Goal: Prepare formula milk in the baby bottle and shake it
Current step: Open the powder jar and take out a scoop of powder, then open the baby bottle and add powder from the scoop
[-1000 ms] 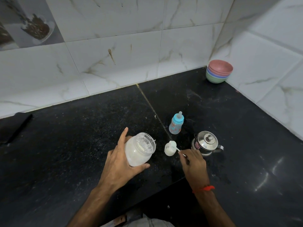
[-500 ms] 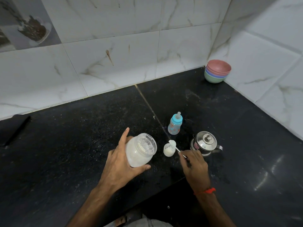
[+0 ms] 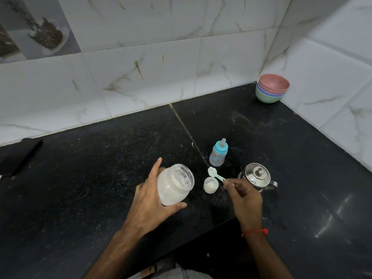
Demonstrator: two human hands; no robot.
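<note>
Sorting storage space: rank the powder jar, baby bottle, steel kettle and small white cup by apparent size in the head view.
1. Powder jar, though it is held nearest the camera.
2. Steel kettle, close to the jar; that order is unsure.
3. Baby bottle.
4. Small white cup, clearly smallest.

Right hand (image 3: 244, 195) hides the scoop (image 3: 216, 175) handle's end.

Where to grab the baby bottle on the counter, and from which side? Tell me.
Grip the baby bottle around its clear lower body, below the blue collar, coming from the near right side. It stands upright and free; the kettle sits nearer right, so reach over it.
</note>
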